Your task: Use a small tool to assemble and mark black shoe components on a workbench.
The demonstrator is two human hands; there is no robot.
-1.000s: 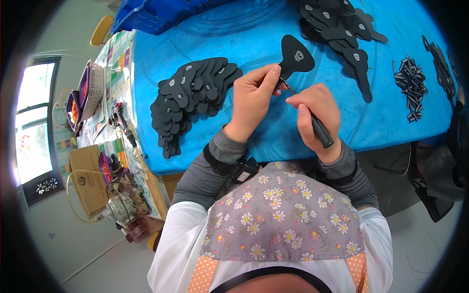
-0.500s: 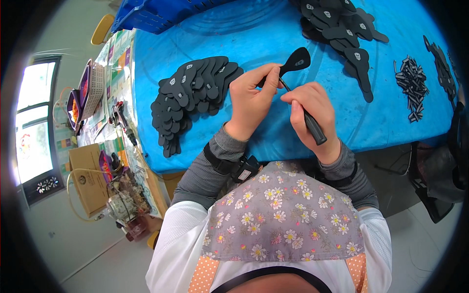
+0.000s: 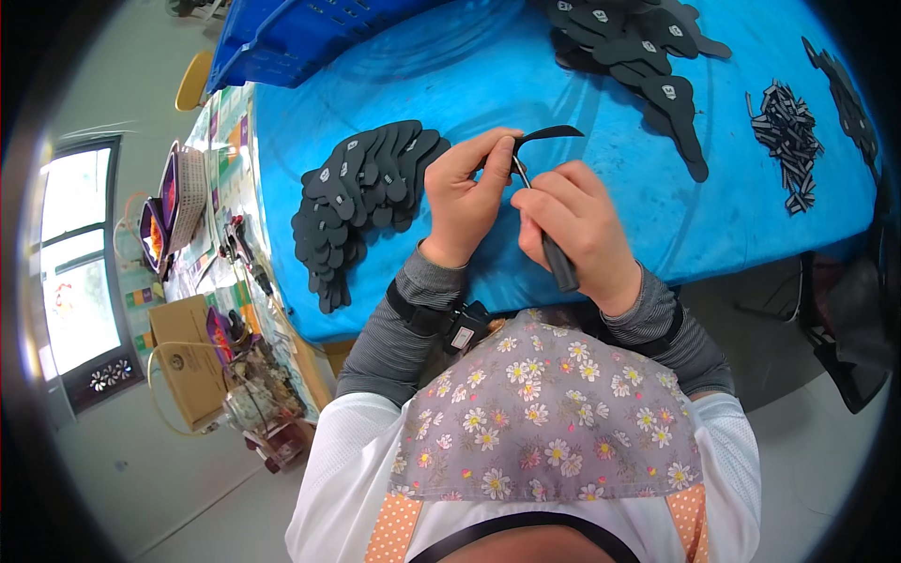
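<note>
My left hand (image 3: 467, 192) pinches a flat black paddle-shaped piece (image 3: 554, 132) between thumb and fingers. Its wide end sticks out to the right, seen nearly edge-on. In my right hand (image 3: 584, 230) is a tool with a thin metal shaft and a dark handle (image 3: 560, 264), its fingers wrapped round it. The shaft's tip meets the piece by my left thumb; what it does there is too small to make out. Left of my left hand lies a fanned pile of similar black pieces (image 3: 366, 178), several with small light marks.
A blue cloth (image 3: 657, 225) covers the table. More black pieces (image 3: 648, 56) lie heaped at the far right, beside a pile of small black-and-white strips (image 3: 788, 141). A blue plastic crate (image 3: 282, 42) stands far left. On the left side table sits a white basket (image 3: 190, 183).
The black piece has turned from showing its flat face to nearly edge-on. My right hand and the tool have shifted slightly left, the handle now steeper. The whole view has also shifted a little.
</note>
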